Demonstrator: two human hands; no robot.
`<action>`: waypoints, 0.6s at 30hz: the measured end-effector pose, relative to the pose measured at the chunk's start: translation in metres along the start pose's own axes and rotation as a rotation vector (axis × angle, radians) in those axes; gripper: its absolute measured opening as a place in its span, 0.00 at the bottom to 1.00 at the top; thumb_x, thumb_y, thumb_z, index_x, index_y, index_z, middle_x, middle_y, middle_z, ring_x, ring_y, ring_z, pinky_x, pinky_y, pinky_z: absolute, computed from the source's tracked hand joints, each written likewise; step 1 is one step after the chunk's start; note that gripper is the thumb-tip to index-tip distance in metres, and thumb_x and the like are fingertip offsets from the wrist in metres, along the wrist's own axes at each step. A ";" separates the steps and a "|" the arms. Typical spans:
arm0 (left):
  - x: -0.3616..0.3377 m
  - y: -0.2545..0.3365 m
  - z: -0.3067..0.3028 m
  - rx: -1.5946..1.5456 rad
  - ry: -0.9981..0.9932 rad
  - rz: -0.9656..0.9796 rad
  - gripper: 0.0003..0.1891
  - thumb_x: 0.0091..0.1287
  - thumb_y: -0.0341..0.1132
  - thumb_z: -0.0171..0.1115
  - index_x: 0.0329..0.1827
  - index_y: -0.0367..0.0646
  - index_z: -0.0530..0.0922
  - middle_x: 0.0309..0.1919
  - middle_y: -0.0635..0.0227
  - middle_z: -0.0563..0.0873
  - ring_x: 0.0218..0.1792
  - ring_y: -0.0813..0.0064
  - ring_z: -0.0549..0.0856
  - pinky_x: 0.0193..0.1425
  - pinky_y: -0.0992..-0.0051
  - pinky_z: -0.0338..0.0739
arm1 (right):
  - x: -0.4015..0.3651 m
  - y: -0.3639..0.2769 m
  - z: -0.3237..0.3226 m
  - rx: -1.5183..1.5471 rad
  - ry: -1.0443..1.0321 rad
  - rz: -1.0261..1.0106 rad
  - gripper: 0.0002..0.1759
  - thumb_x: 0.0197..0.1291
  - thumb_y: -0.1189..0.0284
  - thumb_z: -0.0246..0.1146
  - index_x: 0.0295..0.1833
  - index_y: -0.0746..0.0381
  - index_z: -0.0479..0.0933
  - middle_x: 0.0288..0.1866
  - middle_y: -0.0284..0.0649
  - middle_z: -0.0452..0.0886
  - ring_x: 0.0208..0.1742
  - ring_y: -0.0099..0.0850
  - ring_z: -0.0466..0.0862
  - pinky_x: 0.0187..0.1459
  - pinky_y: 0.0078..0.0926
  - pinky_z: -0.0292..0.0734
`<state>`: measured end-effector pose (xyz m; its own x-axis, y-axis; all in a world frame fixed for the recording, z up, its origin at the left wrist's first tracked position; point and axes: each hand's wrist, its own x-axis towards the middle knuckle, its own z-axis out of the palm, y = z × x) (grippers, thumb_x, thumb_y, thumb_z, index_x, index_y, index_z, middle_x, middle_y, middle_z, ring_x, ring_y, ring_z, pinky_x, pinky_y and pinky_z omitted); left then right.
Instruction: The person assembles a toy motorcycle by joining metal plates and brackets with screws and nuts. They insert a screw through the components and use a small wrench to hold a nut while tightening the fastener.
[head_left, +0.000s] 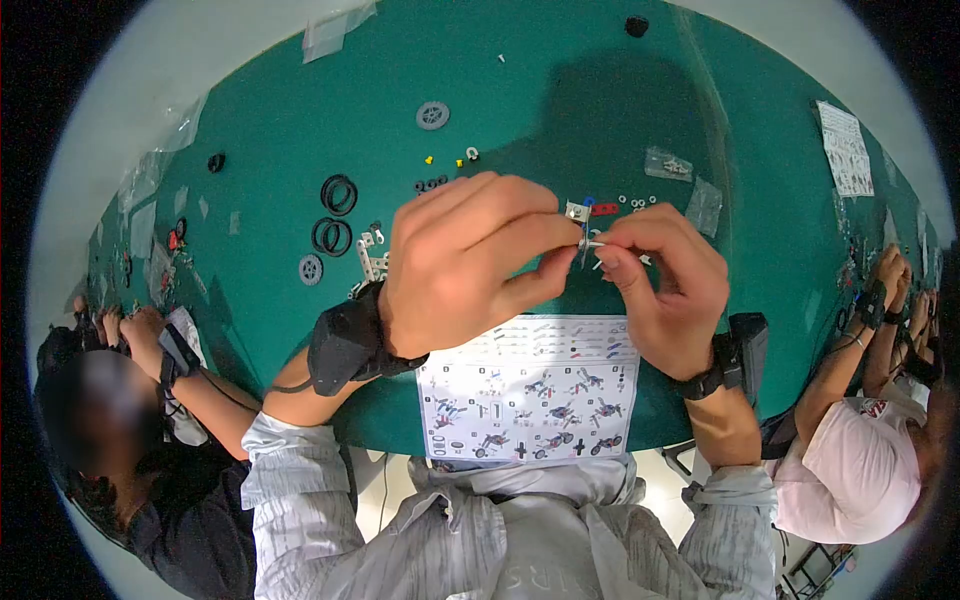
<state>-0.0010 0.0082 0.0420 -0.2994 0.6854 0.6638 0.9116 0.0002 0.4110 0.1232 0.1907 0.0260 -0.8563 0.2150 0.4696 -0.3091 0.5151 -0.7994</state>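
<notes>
Pinched at the fingertips of both hands, a small silvery part, raised over the green table near the middle of the view and just beyond the far edge of the instruction sheet; too small to make out in detail. Clamped on it from one side by thumb and forefinger of the left hand, remaining fingers curled above; clamped from the other side by the right hand in the same pinch, both hands drawn together so that the fingertips almost meet. Strapped on each wrist, a black band. Flat on the table below the hands, the instruction sheet, printed with small coloured diagrams, its near edge over the table's rim. Just behind the fingertips, a red piece beside a pale little bracket and a few tiny loose bits. Further right, two clear bags. To the left of the hands, some metal brackets, black rubber rings, a small grey wheel and, further back, a larger grey wheel. Near those, yellow bits. At the right end of the table, a second printed sheet. At either side, a seated co-worker, hands busy at the table's edge, well apart from the part.
</notes>
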 end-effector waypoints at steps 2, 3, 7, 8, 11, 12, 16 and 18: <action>0.000 0.000 -0.001 0.035 0.003 0.036 0.16 0.47 0.24 0.79 0.41 0.42 0.89 0.37 0.65 0.87 0.32 0.66 0.87 0.34 0.70 0.81 | 0.002 -0.001 -0.001 -0.045 -0.004 -0.041 0.07 0.59 0.83 0.72 0.42 0.66 0.83 0.38 0.44 0.86 0.36 0.37 0.85 0.39 0.29 0.80; 0.000 -0.001 0.000 0.034 0.004 0.037 0.16 0.47 0.24 0.79 0.41 0.42 0.89 0.37 0.66 0.88 0.33 0.66 0.88 0.34 0.70 0.81 | 0.003 -0.002 -0.002 -0.061 -0.005 -0.054 0.07 0.58 0.83 0.72 0.42 0.66 0.83 0.38 0.45 0.86 0.37 0.38 0.86 0.40 0.30 0.80; -0.002 -0.002 0.009 0.053 0.074 0.051 0.16 0.48 0.24 0.79 0.42 0.42 0.89 0.39 0.65 0.89 0.34 0.66 0.89 0.35 0.70 0.82 | 0.004 -0.002 -0.003 -0.118 -0.005 -0.108 0.09 0.57 0.84 0.73 0.42 0.66 0.83 0.38 0.46 0.86 0.38 0.41 0.86 0.42 0.32 0.81; -0.002 -0.002 0.009 0.041 0.068 0.042 0.16 0.48 0.24 0.79 0.41 0.42 0.89 0.39 0.64 0.89 0.34 0.66 0.89 0.35 0.70 0.82 | 0.004 -0.003 -0.003 -0.108 -0.006 -0.094 0.09 0.57 0.84 0.73 0.42 0.66 0.83 0.38 0.46 0.86 0.38 0.41 0.86 0.42 0.32 0.81; -0.002 0.000 0.006 0.000 0.047 0.010 0.15 0.48 0.24 0.79 0.40 0.41 0.88 0.40 0.64 0.89 0.34 0.67 0.89 0.35 0.71 0.82 | 0.003 -0.006 -0.004 -0.096 -0.016 -0.073 0.09 0.57 0.83 0.73 0.42 0.66 0.83 0.38 0.46 0.86 0.39 0.42 0.87 0.44 0.33 0.82; 0.000 0.002 0.004 -0.017 0.037 -0.005 0.15 0.48 0.24 0.79 0.40 0.41 0.88 0.40 0.64 0.89 0.33 0.67 0.89 0.35 0.71 0.81 | 0.004 -0.007 -0.005 -0.104 -0.022 -0.079 0.09 0.56 0.83 0.73 0.42 0.66 0.83 0.38 0.46 0.85 0.39 0.42 0.87 0.44 0.34 0.82; 0.002 0.005 0.000 -0.073 -0.011 -0.086 0.14 0.47 0.24 0.79 0.38 0.41 0.87 0.39 0.64 0.89 0.34 0.68 0.89 0.34 0.73 0.81 | 0.006 -0.008 -0.006 -0.113 -0.022 -0.103 0.09 0.56 0.84 0.73 0.42 0.66 0.83 0.37 0.45 0.85 0.39 0.42 0.87 0.44 0.34 0.82; 0.001 0.004 0.000 -0.072 -0.014 -0.056 0.14 0.47 0.24 0.79 0.38 0.41 0.87 0.39 0.64 0.89 0.34 0.68 0.89 0.34 0.72 0.81 | 0.005 -0.009 -0.006 -0.133 -0.028 -0.087 0.09 0.55 0.84 0.73 0.42 0.66 0.83 0.37 0.45 0.85 0.39 0.42 0.87 0.44 0.34 0.82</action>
<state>0.0018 0.0086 0.0445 -0.3451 0.6960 0.6297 0.8706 -0.0134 0.4918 0.1248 0.1925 0.0375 -0.8404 0.1427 0.5228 -0.3267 0.6364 -0.6988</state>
